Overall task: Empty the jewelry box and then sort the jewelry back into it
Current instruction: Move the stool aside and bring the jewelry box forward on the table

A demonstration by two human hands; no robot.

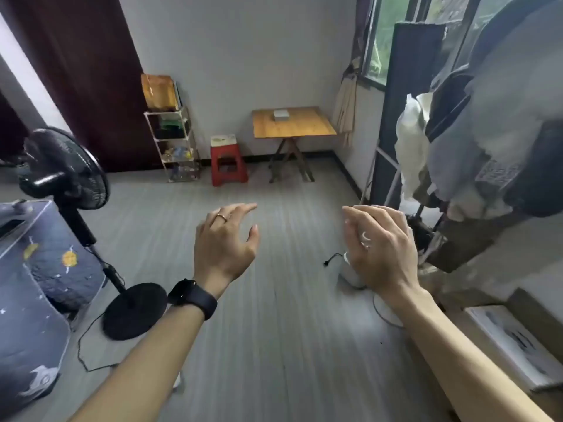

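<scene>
A small grey jewelry box sits closed on a wooden folding table against the far wall, well beyond both hands. My left hand is held out over the floor, fingers spread, holding nothing; it wears a ring, and a black watch is on the wrist. My right hand is raised beside it, palm turned inward, fingers apart and empty. No jewelry is visible outside the box.
A red plastic stool stands left of the table, with a wire shelf beside it. A black standing fan and a bed are at left. Hanging clothes, a white appliance and cardboard boxes crowd the right.
</scene>
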